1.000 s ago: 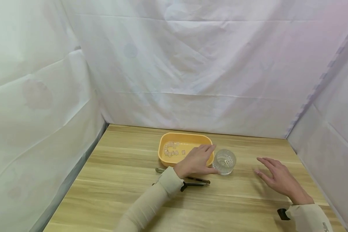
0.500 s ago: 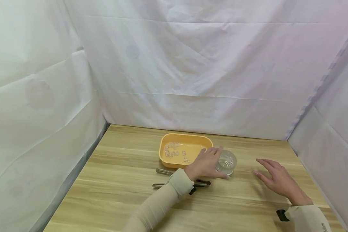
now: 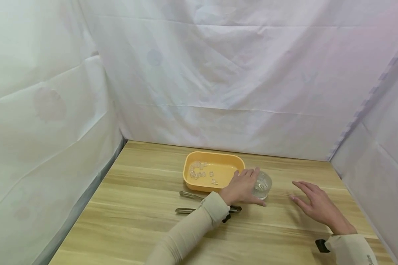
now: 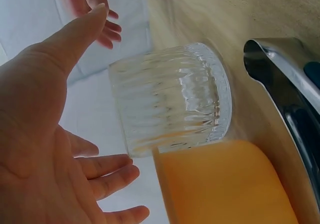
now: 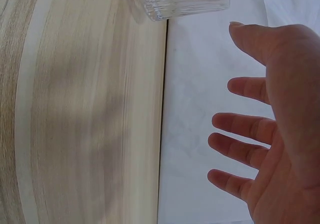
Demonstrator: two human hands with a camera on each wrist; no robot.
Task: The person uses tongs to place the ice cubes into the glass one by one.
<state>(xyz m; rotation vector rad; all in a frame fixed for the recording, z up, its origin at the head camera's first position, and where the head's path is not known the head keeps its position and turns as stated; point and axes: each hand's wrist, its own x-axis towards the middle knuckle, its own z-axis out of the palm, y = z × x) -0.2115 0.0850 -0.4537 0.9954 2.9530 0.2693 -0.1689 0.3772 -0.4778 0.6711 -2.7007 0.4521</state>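
Note:
A ribbed clear glass [image 3: 263, 184] stands on the table, just right of a yellow tray [image 3: 225, 159]. My left hand [image 3: 241, 188] is spread beside the glass on its left, fingers apart and curled round nothing. In the left wrist view the glass [image 4: 170, 97] sits beyond the thumb and fingers, with a gap showing. My right hand [image 3: 320, 204] hovers to the right of the glass, its fingers loosely extended and holding nothing. Small clear cubes [image 3: 197, 171] lie in the tray, mostly toward its left side.
Metal tongs [image 3: 185, 211] lie in front of the tray, partly hidden under my left forearm. In the left wrist view the tongs [image 4: 285, 84] are near the glass base. White cloth [image 3: 199, 73] hangs behind the table and at both sides.
My left hand has moved right, from over the tray's right end to the glass's left side. More of the tongs and of the cubes shows. The right hand has hardly moved.

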